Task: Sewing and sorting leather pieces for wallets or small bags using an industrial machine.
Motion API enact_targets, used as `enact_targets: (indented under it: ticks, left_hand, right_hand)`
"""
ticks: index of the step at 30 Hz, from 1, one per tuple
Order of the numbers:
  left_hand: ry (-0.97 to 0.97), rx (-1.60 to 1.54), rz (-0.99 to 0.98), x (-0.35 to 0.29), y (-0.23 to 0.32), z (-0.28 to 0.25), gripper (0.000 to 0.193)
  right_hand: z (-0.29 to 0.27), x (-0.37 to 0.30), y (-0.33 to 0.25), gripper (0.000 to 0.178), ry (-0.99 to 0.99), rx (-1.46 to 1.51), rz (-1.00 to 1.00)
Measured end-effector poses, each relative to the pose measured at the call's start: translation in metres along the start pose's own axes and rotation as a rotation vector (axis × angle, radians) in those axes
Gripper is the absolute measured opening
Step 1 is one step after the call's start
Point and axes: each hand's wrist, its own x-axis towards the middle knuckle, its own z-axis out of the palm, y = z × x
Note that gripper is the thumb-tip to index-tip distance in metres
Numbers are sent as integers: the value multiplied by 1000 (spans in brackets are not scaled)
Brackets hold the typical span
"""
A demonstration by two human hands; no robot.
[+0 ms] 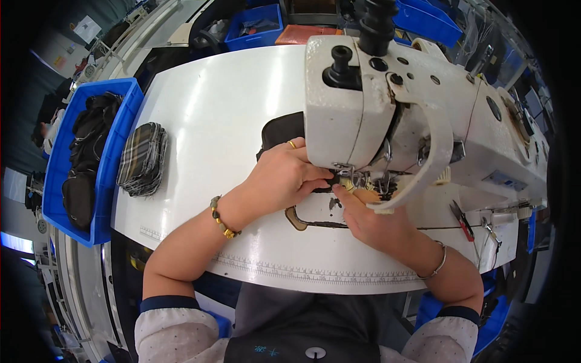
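Note:
A white industrial sewing machine (339, 115) stands over the right half of the white table. Beside its presser foot, a dark fabric pouch (282, 133) lies partly hidden behind the machine head. My left hand (281, 178) is closed on the pouch's near edge, its fingertips close to the needle area. From the other side my right hand (372, 221) meets it, thumb and fingers pinched together at the same edge by the presser foot. What exactly the right fingertips pinch is hidden by the hand and the machine.
Left on the table sits a stack of plaid fabric pieces (143, 158). A blue bin (103, 209) of dark pouches stands past it. Red-handled snips (463, 221) lie at the right. A printed ruler (315, 276) runs along the near edge. Another blue bin (257, 24) is behind.

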Motion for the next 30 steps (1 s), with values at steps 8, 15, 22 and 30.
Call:
enact_targets:
  ticks: [8, 15, 22, 30]
  left_hand:
    - [-33, 2, -38, -2, -1, -3, 18]
    - [-68, 89, -23, 3, -1, -6, 20]
    - [-17, 85, -22, 5, 0, -4, 22]
    - [-36, 67, -75, 5, 5, -4, 20]
  right_hand:
    - [0, 5, 1, 31, 25, -1, -50]
    - [1, 11, 5, 14, 137, -6, -95]
    - [5, 11, 7, 33, -15, -18, 2]
    - [7, 12, 8, 5, 149, 78, -43]
